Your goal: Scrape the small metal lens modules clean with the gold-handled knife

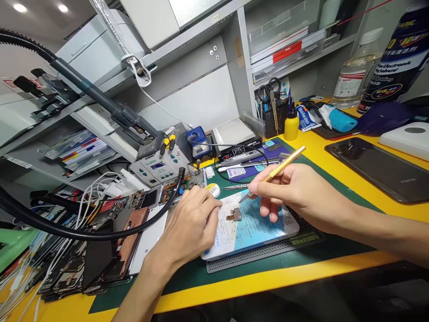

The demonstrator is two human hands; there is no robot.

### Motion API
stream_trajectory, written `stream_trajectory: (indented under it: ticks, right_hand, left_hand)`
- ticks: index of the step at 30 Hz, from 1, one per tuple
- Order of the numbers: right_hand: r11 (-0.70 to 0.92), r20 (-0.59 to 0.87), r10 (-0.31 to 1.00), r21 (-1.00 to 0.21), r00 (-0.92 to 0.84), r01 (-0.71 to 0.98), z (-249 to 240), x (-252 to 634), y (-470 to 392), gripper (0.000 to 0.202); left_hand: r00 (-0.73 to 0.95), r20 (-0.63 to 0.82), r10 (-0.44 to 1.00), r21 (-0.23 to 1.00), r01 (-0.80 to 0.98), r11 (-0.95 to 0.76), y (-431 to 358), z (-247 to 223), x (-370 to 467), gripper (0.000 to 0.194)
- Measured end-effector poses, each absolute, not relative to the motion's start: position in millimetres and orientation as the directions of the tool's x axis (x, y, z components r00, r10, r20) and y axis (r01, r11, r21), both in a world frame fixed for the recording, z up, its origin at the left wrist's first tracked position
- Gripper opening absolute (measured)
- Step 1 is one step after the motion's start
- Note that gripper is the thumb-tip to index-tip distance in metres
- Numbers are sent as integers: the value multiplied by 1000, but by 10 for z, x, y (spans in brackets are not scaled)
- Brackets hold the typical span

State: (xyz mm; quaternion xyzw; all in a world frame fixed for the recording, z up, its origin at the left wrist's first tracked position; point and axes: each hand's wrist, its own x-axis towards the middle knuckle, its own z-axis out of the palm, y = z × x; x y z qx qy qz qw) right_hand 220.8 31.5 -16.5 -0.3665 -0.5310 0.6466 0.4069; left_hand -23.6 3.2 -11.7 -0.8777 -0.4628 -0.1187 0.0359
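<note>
Camera module (236, 214), by its look, w/ short flex tail, is laid on top of the flat blue-and-white box (258, 230), L of the box's centre. Gold-handled craft knife (283, 166) is pinched btwn thumb and fingers of the right hand (288, 185), its blade tip held just beside the module, toward the box's far edge. Left hand (194, 219) is rested at the box's L edge, fingers bent, index fingertip apart from the module; whether anything is pinched there can't be told.

Main risk, prob.: flex could be nicked or housing scratched if the blade slips, as no clamp is seen on the module. It could also be skidded across the smooth-looking box top if pushed w/o being pinned. L fingertips could be cut by a leftward slip. Box might be shifted on the grey perforated mat (231, 264) under it if pressed unevenly. Black hose (144, 227), L of the box, could be snagged by the left forearm, w/ the hand jolted.
</note>
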Motion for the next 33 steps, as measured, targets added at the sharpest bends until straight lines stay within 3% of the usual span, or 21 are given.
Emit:
stream_trajectory:
  ticks: [17,21,26,28,33]
  right_hand:
    - [-82,-19,923,-985,-385,-149,-157,2205,319,28]
    - [-83,-24,927,-986,-374,-141,-138,2205,326,27]
    - [-72,-19,930,-989,-367,-132,-121,2221,323,26]
    - [-71,-17,932,-988,-361,-136,-117,2230,316,26]
    - [-73,-17,940,-986,-341,-153,-89,2256,295,26]
  left_hand:
    - [622,243,745,-166,783,-599,-89,-84,-115,28]
    - [574,360,735,-113,809,-577,-91,-45,-199,24]
    - [445,541,714,8,846,-534,-173,64,-303,2]
    - [371,607,703,49,865,-499,-297,100,-346,5]
    - [-44,669,742,217,966,-139,-925,-1,-919,6]
